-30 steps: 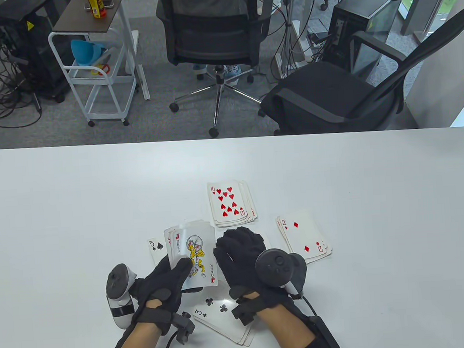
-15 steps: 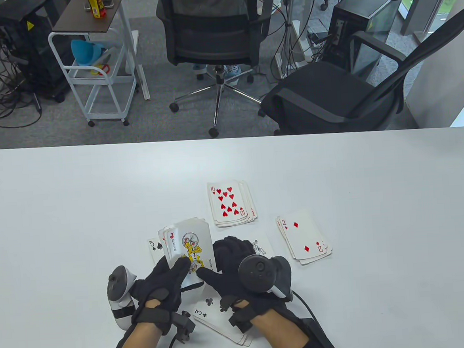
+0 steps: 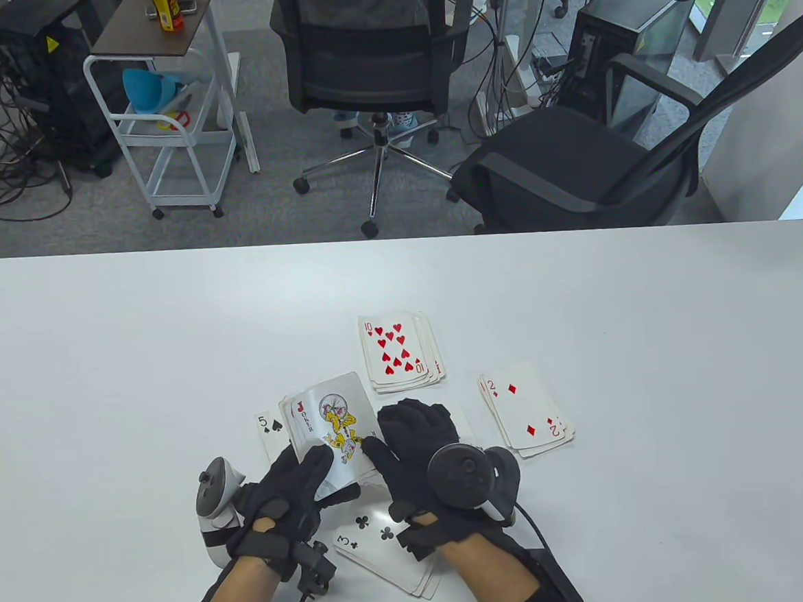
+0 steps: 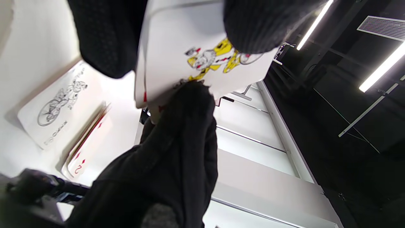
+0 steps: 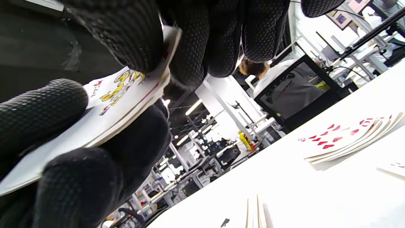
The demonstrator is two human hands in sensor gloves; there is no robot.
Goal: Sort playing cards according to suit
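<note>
My left hand (image 3: 313,468) grips a small deck of cards (image 3: 332,433) above the table, a coloured joker (image 3: 334,422) face up on top. My right hand (image 3: 401,442) pinches the joker's right edge, thumb on its face and fingers beneath, as the right wrist view shows on the joker (image 5: 120,85). Face-up piles surround the hands: hearts with a 10 on top (image 3: 398,353), diamonds with a 2 on top (image 3: 528,416), clubs with a 3 on top (image 3: 384,549), and a 5 of spades (image 3: 271,430). A black-and-white joker (image 4: 60,104) lies on the table, mostly hidden under my right hand.
The white table (image 3: 136,347) reaches far to the left, right and back of the piles. Beyond its far edge stand two office chairs (image 3: 371,62) and a white trolley (image 3: 169,125).
My right hand left the spot where the black-and-white joker lies, moved left to the deck, and its thumb now sits on the coloured joker. The deck tilted slightly.
</note>
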